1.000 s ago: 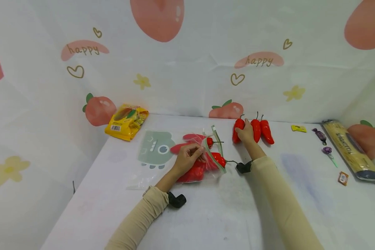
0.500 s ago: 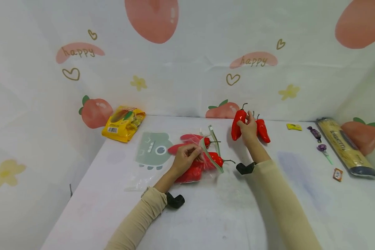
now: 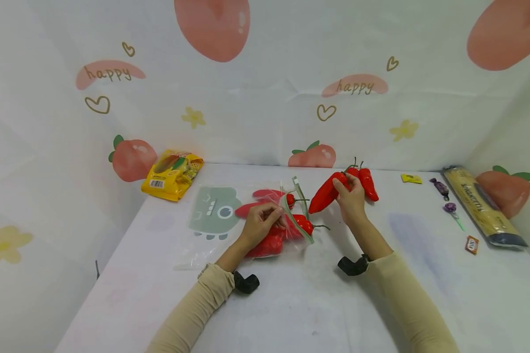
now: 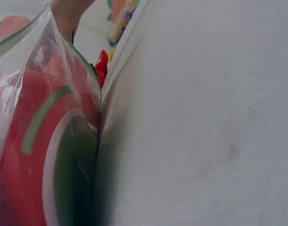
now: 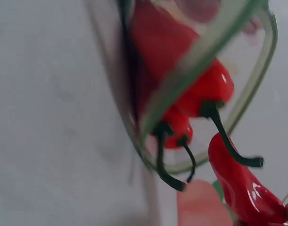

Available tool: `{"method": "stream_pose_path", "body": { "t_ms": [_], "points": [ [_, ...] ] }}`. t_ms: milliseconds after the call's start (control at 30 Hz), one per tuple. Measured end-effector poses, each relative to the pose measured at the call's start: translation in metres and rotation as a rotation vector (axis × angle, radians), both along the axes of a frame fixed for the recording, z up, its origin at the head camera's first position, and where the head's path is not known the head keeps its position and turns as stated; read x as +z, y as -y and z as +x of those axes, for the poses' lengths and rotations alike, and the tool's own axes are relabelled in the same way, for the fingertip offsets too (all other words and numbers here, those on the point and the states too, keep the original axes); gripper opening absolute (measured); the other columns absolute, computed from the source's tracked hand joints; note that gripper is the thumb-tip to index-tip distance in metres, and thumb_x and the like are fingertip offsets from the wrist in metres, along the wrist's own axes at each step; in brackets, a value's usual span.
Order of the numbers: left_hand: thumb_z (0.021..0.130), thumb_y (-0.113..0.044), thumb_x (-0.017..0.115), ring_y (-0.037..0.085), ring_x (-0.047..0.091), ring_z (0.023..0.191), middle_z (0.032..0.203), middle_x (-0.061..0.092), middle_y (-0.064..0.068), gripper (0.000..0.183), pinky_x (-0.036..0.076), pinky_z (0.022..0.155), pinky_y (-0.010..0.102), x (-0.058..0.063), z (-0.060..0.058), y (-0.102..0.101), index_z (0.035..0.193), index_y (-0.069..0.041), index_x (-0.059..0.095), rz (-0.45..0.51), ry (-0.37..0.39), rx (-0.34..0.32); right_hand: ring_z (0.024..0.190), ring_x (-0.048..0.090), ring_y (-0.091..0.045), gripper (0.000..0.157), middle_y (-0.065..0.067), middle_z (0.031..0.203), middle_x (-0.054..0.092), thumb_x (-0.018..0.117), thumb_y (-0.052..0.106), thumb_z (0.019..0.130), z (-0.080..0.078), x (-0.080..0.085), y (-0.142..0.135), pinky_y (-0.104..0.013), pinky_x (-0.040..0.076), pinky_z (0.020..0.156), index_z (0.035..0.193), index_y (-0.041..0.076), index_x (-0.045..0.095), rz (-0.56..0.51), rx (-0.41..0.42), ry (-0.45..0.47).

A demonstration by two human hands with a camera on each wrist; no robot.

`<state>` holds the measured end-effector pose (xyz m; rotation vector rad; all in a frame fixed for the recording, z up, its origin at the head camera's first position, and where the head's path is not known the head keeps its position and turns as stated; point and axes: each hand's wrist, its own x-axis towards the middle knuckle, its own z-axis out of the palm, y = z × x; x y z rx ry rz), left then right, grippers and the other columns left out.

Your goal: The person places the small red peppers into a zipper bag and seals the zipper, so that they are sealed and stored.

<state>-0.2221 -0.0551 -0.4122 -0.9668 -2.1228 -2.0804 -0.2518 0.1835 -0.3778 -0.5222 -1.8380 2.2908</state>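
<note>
My right hand (image 3: 352, 197) grasps a red chili pepper (image 3: 328, 194) near its stem end, thumb on the near side, lifted above the white table (image 3: 318, 304). The pepper slants, its tip pointing left and near, right by the open mouth of a clear zip bag (image 3: 298, 226); I cannot tell whether they touch. My left hand (image 3: 260, 224) pinches the bag close to that mouth, which faces right. More red peppers (image 3: 267, 244) lie inside, and at the mouth my right wrist view shows three green stems. The left part of the bag bears a green one-eyed monster print.

Beyond my right hand, at the far edge, lie two more red peppers (image 3: 368, 185), one partly hidden by my fingers. Far left is a yellow mango packet (image 3: 172, 176); on the right, a spaghetti pack (image 3: 483, 206) lies beside a lollipop (image 3: 451, 208) and small wrapped sweets (image 3: 471, 244).
</note>
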Motion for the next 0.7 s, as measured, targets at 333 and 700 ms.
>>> {"method": "stream_pose_path", "body": {
  "t_ms": [333, 700],
  "points": [
    [0.091, 0.002, 0.049, 0.022, 0.064, 0.061, 0.071, 0.06, 0.028, 0.014, 0.056, 0.062, 0.026, 0.015, 0.008, 0.0, 0.085, 0.012, 0.058, -0.01, -0.031, 0.002, 0.123, 0.043, -0.023, 0.042, -0.016, 0.139, 0.037, 0.044, 0.016, 0.097, 0.018, -0.034, 0.016, -0.033, 0.036, 0.107, 0.131, 0.003, 0.024, 0.073, 0.134, 0.035],
    [0.091, 0.003, 0.049, 0.015, 0.064, 0.06, 0.071, 0.06, 0.027, 0.014, 0.056, 0.061, 0.025, 0.013, 0.008, -0.002, 0.083, 0.011, 0.057, 0.006, -0.012, -0.009, 0.089, 0.056, -0.008, 0.046, -0.007, 0.111, 0.063, 0.058, 0.033, 0.089, 0.012, -0.045, 0.022, -0.021, 0.05, 0.088, 0.12, -0.001, 0.057, 0.309, 0.232, 0.118]
  ]
}}
